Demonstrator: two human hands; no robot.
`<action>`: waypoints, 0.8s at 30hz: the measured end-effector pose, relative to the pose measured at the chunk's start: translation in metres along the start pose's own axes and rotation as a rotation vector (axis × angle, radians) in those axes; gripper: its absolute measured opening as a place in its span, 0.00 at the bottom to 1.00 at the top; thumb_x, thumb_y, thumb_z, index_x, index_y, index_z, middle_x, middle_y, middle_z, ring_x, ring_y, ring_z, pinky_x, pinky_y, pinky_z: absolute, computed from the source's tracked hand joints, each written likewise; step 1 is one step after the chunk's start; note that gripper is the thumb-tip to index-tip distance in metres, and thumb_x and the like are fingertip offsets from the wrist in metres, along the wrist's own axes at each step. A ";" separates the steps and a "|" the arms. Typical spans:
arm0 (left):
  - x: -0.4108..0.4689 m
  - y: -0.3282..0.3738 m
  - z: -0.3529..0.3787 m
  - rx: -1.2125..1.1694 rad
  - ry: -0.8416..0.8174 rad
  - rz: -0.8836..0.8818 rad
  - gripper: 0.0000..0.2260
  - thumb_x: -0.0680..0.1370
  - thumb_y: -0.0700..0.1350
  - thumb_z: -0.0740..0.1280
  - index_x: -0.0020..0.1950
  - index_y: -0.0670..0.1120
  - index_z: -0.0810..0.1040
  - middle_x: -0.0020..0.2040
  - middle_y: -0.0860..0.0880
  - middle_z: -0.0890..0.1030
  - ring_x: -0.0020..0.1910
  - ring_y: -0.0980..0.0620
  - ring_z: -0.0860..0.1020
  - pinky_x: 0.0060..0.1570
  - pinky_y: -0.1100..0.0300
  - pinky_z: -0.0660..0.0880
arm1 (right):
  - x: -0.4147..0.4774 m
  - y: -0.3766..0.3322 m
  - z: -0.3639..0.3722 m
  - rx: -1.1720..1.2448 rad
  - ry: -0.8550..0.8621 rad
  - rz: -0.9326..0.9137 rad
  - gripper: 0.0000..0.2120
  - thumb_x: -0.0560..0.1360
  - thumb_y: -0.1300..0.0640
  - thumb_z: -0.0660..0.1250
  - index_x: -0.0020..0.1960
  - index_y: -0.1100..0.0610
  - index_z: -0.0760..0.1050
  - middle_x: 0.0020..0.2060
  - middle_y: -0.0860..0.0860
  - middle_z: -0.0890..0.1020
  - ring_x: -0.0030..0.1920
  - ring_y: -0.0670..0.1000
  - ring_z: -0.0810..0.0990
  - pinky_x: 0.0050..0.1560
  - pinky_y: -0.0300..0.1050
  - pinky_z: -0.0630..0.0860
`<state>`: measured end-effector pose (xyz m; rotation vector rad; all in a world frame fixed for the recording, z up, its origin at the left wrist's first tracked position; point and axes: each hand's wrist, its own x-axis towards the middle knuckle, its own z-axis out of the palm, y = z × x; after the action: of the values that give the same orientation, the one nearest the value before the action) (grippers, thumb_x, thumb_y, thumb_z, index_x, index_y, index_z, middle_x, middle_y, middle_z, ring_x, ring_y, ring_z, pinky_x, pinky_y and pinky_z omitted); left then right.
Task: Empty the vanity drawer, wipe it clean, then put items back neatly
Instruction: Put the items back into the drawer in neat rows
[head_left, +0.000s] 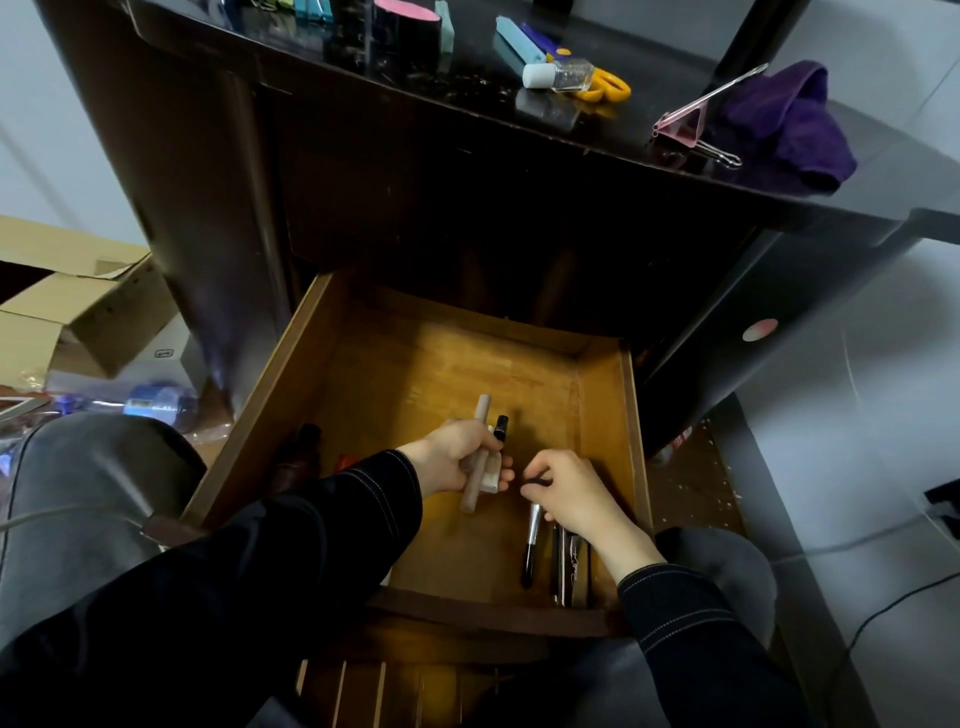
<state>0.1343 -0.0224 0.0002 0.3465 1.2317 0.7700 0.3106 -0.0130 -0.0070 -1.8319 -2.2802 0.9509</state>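
Drawer (270, 395) is pulled right out, below the vanity top (467, 109), between the person's knees. Floor mostly bare wood. Still inside: a brush (530, 545) and a few slim dark tools (569, 566), lying side by side along the right wall near the front, and something dark (301, 452) in the front-left corner, half hidden by the sleeve.

Left hand (457, 460) is curled round a bundle: beige stick (482, 410), black tube (501, 425) and a small white piece (491, 480), held over the drawer's middle. Right hand (566, 491) sits over the brush end, thumb and forefinger pinching a thin dark bit (535, 482); can't tell what it is.

Can't say for sure whether it's emptying or refilling; tidy row at the right wall hints at refilling imo. Either way:
- L bundle is full, so set it down or lift it out before adding more, else the white piece may slip
- keep long things parallel to the right wall, tips one way, touching not crossed
- small stuff last, w/ a firm pinch
- check the left corner

Purple cloth (789, 119) lies bunched on the top's right end, beside a pink clip (685, 122); scissors (608, 85) and a small clear bottle (561, 75) are further left
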 end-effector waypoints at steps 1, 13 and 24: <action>0.000 0.000 0.000 0.001 0.008 0.003 0.10 0.81 0.33 0.61 0.62 0.37 0.69 0.44 0.37 0.79 0.39 0.41 0.81 0.42 0.47 0.80 | 0.000 0.001 -0.001 -0.040 -0.003 -0.005 0.08 0.77 0.57 0.73 0.55 0.52 0.81 0.50 0.47 0.80 0.50 0.48 0.81 0.53 0.50 0.81; 0.000 -0.001 0.000 0.000 -0.015 0.002 0.14 0.81 0.33 0.61 0.67 0.36 0.68 0.46 0.37 0.79 0.41 0.41 0.81 0.45 0.46 0.80 | -0.005 0.002 -0.006 -0.418 -0.193 -0.070 0.16 0.74 0.70 0.68 0.54 0.52 0.80 0.57 0.48 0.76 0.56 0.51 0.77 0.50 0.45 0.76; -0.007 -0.004 0.004 0.249 -0.214 -0.025 0.05 0.84 0.35 0.58 0.59 0.40 0.66 0.43 0.40 0.79 0.38 0.44 0.79 0.43 0.50 0.78 | -0.001 -0.005 -0.013 0.103 0.312 -0.071 0.11 0.82 0.52 0.63 0.64 0.49 0.75 0.54 0.44 0.80 0.56 0.48 0.79 0.53 0.45 0.77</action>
<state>0.1387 -0.0297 0.0040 0.6009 1.1278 0.5427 0.3117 -0.0090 0.0061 -1.7065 -2.0548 0.6994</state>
